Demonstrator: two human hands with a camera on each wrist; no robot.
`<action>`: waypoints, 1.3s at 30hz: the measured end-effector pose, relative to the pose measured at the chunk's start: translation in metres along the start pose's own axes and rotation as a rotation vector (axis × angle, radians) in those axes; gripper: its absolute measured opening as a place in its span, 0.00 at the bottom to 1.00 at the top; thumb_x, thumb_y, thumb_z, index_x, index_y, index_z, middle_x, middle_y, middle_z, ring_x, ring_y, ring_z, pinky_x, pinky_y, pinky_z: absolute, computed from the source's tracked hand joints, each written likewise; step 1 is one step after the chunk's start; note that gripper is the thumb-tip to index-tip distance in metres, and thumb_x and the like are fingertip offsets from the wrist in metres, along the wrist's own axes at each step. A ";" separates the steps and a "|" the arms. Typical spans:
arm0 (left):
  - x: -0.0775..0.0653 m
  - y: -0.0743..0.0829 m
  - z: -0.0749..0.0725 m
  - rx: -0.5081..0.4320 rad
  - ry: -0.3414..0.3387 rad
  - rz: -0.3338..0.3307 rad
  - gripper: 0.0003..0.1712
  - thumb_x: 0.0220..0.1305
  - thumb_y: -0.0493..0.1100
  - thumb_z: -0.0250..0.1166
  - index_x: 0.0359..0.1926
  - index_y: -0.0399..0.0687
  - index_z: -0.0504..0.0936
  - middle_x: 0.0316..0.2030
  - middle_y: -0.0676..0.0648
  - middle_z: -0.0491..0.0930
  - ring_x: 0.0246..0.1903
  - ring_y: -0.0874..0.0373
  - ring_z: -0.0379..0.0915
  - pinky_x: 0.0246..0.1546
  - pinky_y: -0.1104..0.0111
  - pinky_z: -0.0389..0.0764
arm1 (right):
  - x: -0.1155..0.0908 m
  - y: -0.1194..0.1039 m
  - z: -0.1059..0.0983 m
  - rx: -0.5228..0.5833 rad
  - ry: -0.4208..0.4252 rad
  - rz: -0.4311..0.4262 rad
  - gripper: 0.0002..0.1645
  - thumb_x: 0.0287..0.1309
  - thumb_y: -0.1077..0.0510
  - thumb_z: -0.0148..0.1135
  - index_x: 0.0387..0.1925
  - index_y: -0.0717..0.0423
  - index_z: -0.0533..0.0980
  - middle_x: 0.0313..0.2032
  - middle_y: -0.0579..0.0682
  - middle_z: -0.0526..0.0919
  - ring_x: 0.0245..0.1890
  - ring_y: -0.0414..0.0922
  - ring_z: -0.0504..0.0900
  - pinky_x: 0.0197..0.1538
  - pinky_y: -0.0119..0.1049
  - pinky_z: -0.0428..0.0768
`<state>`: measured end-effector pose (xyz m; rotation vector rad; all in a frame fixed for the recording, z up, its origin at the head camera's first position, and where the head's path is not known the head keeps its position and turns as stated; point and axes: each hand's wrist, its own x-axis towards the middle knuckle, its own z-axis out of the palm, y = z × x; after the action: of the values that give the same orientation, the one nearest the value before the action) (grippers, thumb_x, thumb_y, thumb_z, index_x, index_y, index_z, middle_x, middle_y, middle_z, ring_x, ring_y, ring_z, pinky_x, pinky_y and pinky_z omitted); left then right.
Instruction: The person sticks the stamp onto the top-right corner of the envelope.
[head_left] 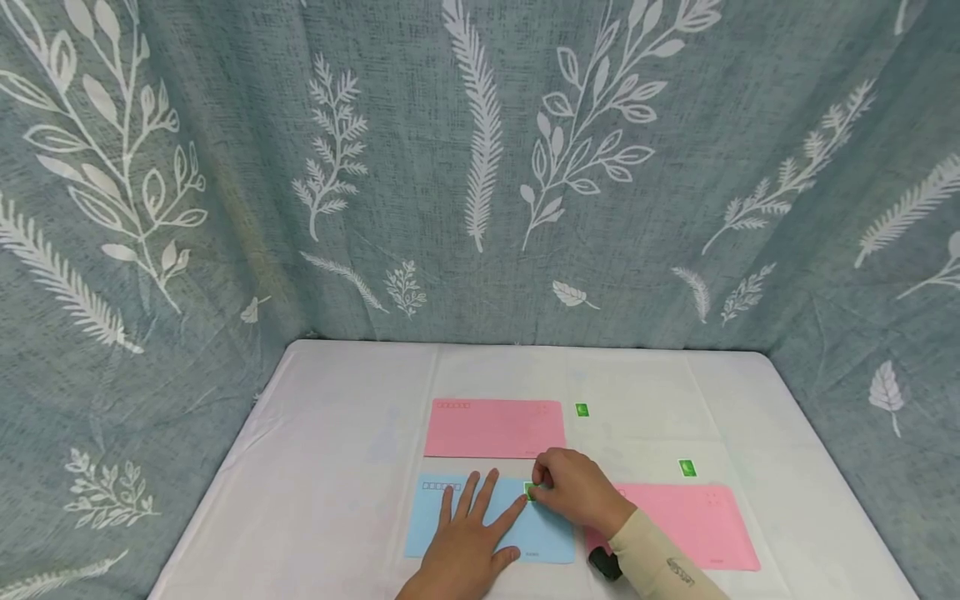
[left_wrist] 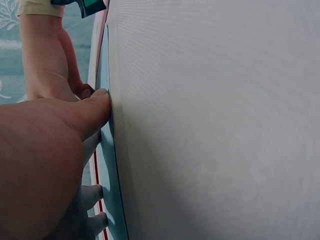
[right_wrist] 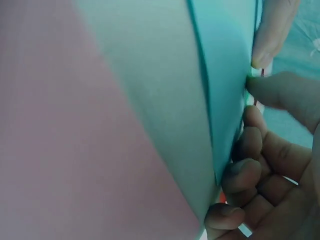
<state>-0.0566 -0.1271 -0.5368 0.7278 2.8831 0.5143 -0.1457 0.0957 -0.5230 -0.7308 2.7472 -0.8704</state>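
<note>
Blue and flat, an envelope (head_left: pixel 551 537) lies beneath the left hand (head_left: pixel 467 542), whose fingers are spread, seemingly to steady it while the right hand (head_left: pixel 576 487), fingers curled, touches the green stamp (head_left: pixel 528 488) at its far right corner; whether it pinches or presses, I cannot tell.

room: table (head_left: pixel 315 467), left side | blocked over blue envelope (head_left: pixel 551 539): left grip (head_left: pixel 467 537), right grip (head_left: pixel 579 485)

Left hand (head_left: pixel 467 533) palm down, fingers spread, right hand (head_left: pixel 577 490) near, fingers curled, thumb extended
</note>
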 end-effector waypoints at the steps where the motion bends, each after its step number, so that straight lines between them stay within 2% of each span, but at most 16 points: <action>1: 0.000 0.000 0.000 0.005 0.003 0.000 0.37 0.78 0.63 0.63 0.83 0.66 0.68 0.83 0.35 0.54 0.81 0.30 0.49 0.71 0.26 0.54 | 0.000 0.000 0.001 -0.005 0.004 0.000 0.12 0.63 0.60 0.77 0.29 0.47 0.79 0.26 0.38 0.74 0.26 0.37 0.71 0.31 0.34 0.74; 8: 0.000 -0.001 0.000 -0.006 0.004 -0.001 0.37 0.78 0.62 0.63 0.83 0.65 0.69 0.83 0.35 0.55 0.81 0.29 0.49 0.71 0.26 0.53 | -0.001 -0.001 0.000 0.000 0.003 0.009 0.12 0.61 0.60 0.78 0.30 0.47 0.79 0.27 0.39 0.73 0.27 0.37 0.71 0.31 0.35 0.73; 16: 0.000 0.001 -0.002 0.023 -0.041 -0.028 0.39 0.78 0.64 0.62 0.84 0.68 0.65 0.85 0.37 0.52 0.82 0.31 0.46 0.73 0.27 0.52 | -0.001 -0.002 0.000 -0.002 -0.002 0.021 0.13 0.62 0.60 0.78 0.29 0.47 0.79 0.27 0.39 0.74 0.27 0.37 0.71 0.31 0.35 0.74; 22: 0.000 -0.003 0.005 -0.004 -0.019 -0.011 0.39 0.78 0.63 0.62 0.84 0.68 0.65 0.84 0.36 0.53 0.82 0.31 0.46 0.72 0.26 0.53 | -0.001 -0.002 0.000 0.027 0.001 0.023 0.13 0.61 0.60 0.78 0.29 0.47 0.79 0.25 0.39 0.74 0.26 0.37 0.71 0.30 0.35 0.73; 30: 0.000 -0.005 0.010 0.017 0.008 -0.010 0.39 0.77 0.63 0.64 0.84 0.69 0.67 0.84 0.37 0.54 0.82 0.32 0.48 0.72 0.27 0.54 | 0.001 0.004 -0.001 0.120 0.006 0.020 0.10 0.62 0.62 0.67 0.27 0.46 0.81 0.21 0.36 0.75 0.22 0.34 0.71 0.28 0.32 0.71; 34: 0.001 -0.003 0.005 0.012 -0.013 -0.027 0.42 0.76 0.63 0.65 0.85 0.64 0.65 0.84 0.38 0.54 0.82 0.33 0.47 0.73 0.28 0.53 | 0.001 0.005 -0.003 0.145 0.007 0.043 0.11 0.66 0.62 0.61 0.28 0.46 0.81 0.19 0.36 0.74 0.21 0.34 0.70 0.28 0.32 0.69; 39: 0.002 0.001 -0.002 0.031 -0.051 -0.084 0.50 0.75 0.66 0.65 0.86 0.46 0.60 0.85 0.40 0.53 0.83 0.37 0.46 0.76 0.32 0.53 | 0.000 0.002 -0.007 0.199 0.004 0.082 0.14 0.72 0.59 0.55 0.31 0.49 0.83 0.22 0.39 0.76 0.23 0.38 0.73 0.31 0.36 0.72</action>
<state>-0.0585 -0.1260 -0.5352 0.6117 2.8655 0.4348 -0.1485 0.1005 -0.5183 -0.5760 2.6229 -1.1075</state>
